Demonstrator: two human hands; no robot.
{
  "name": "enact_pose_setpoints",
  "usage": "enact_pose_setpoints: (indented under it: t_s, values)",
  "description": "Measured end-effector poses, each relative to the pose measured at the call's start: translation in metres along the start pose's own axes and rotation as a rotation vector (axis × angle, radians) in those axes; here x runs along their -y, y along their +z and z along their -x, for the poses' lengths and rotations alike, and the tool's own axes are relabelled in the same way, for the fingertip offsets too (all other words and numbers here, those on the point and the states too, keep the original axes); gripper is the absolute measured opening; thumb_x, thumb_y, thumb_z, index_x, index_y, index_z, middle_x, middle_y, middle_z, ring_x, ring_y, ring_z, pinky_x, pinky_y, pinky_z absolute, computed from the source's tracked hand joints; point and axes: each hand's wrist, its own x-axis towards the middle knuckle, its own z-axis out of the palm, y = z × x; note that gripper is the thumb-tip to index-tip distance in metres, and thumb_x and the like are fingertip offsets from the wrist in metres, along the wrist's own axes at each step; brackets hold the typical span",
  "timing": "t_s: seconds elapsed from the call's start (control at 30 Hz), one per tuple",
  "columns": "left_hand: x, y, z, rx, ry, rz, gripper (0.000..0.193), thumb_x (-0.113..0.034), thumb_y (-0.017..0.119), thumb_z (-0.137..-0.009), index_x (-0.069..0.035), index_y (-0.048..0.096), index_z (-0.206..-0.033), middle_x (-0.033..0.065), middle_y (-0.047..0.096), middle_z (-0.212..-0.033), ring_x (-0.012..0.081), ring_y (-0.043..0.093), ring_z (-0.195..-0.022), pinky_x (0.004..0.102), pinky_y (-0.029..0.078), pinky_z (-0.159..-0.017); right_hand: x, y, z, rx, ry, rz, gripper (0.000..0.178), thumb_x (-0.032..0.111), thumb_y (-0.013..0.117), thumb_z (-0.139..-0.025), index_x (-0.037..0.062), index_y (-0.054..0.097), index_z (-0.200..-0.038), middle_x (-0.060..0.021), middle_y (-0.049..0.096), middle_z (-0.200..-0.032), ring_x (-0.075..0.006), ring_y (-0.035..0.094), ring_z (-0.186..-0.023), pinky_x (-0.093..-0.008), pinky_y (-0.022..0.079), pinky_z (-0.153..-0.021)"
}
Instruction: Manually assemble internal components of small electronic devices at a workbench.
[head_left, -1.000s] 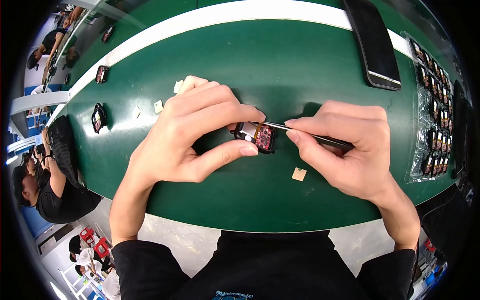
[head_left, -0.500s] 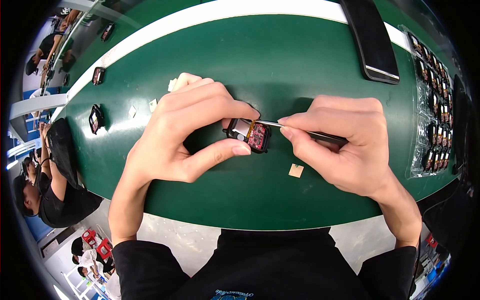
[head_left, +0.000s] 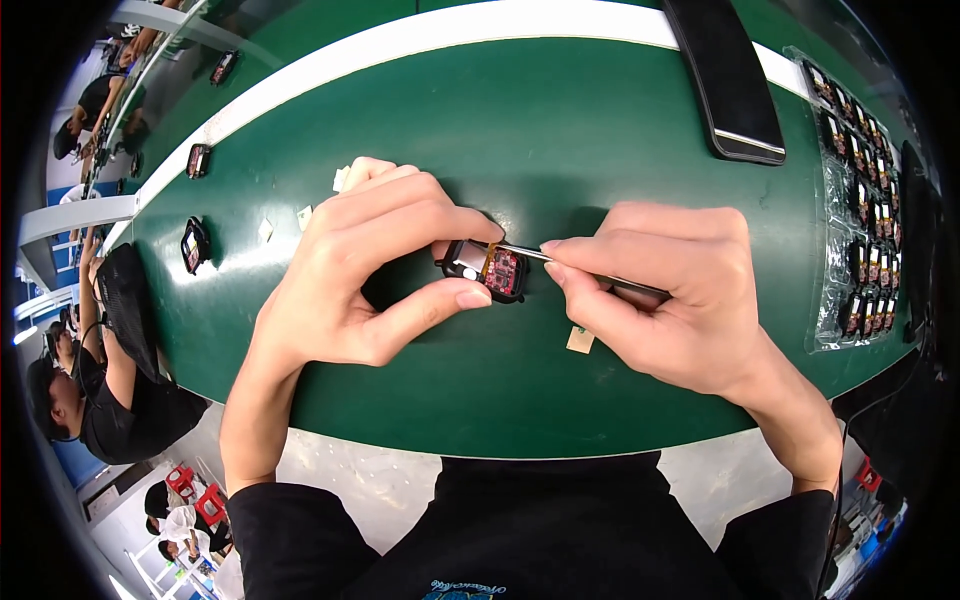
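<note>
My left hand (head_left: 370,260) pinches a small black smartwatch-like case (head_left: 512,290) between thumb and index finger. The case lies open, showing a red circuit board (head_left: 503,272), a silvery block beside it and a strip of amber tape between them. From the right, my right hand (head_left: 665,290) grips slim dark tweezers (head_left: 522,251) with a bright metal tip. That tip reaches the upper edge of the case, by the amber strip and close to my left index fingertip. Whether it grips anything there is too small to tell.
A beige square piece (head_left: 580,340) lies below my right hand. Clear trays (head_left: 828,250) of similar cases stand at the right, near a long black device (head_left: 730,90). More cases (head_left: 195,245) and pale scraps lie at left. Another person (head_left: 110,390) sits at the far left.
Both hands, the case and the tweezers have shifted slightly left in the picture. The tweezers' tip stays at the case's upper edge, and both grips look the same.
</note>
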Motion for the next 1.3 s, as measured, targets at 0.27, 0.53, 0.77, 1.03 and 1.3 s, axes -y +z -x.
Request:
enact_pose_setpoints:
  t_s: [0.27, 0.53, 0.77, 1.03, 1.3]
  values:
    - [-0.002, 0.001, -0.003, -0.005, -0.032, 0.017, 0.045, -0.027, 0.093, -0.08, -0.005, 0.079, -0.117, 0.0041, 0.067, -0.083, 0.0215, 0.062, -0.077, 0.0362, 0.04, -0.083, 0.007, -0.014, -0.003, -0.035, 0.045, -0.042, 0.002, -0.002, 0.081, -0.091, -0.0011, 0.082, -0.09, -0.0034, 0.067, -0.067, -0.0099, 0.058, -0.051, -0.0281, 0.039, -0.045]
    - [-0.003, 0.002, 0.001, -0.038, -0.031, -0.026, 0.053, -0.024, 0.098, -0.081, -0.007, 0.077, -0.126, 0.0006, 0.064, -0.083, 0.0187, 0.061, -0.079, 0.0369, 0.037, -0.084, 0.012, -0.002, -0.005, 0.018, 0.085, -0.068, 0.018, 0.0, 0.078, -0.099, -0.0023, 0.074, -0.117, -0.0076, 0.069, -0.09, -0.0106, 0.058, -0.063, -0.0286, 0.045, -0.055]
    - [-0.002, 0.006, 0.005, -0.048, -0.055, 0.119, 0.08, -0.027, 0.101, -0.079, -0.014, 0.064, -0.149, -0.0033, 0.068, -0.096, 0.0161, 0.062, -0.089, 0.0366, 0.038, -0.095, 0.014, 0.011, 0.0, 0.071, -0.069, 0.239, 0.046, 0.017, 0.09, -0.084, 0.0018, 0.073, -0.124, -0.0101, 0.068, -0.097, -0.0313, 0.074, -0.073, -0.0418, 0.057, -0.06]
    - [-0.039, -0.017, 0.01, -0.248, 0.059, 0.001, 0.061, -0.023, 0.095, -0.084, -0.008, 0.072, -0.139, 0.0048, 0.077, -0.109, 0.0262, 0.07, -0.089, 0.0383, 0.052, -0.085, 0.017, 0.002, 0.004, 0.049, -0.103, 0.241, 0.043, 0.019, 0.09, -0.079, 0.0016, 0.072, -0.114, -0.0088, 0.065, -0.096, -0.0306, 0.074, -0.072, -0.0432, 0.058, -0.061]
    - [-0.187, -0.066, 0.029, -0.558, 0.513, -0.092, 0.017, -0.026, 0.079, -0.097, -0.01, 0.071, -0.099, -0.0007, 0.07, -0.094, 0.0159, 0.063, -0.081, 0.0368, 0.049, -0.069, 0.039, -0.068, 0.031, -0.148, 0.075, 0.399, 0.042, 0.015, 0.094, -0.078, 0.0012, 0.073, -0.111, -0.0074, 0.063, -0.089, -0.019, 0.067, -0.074, -0.0332, 0.055, -0.062]
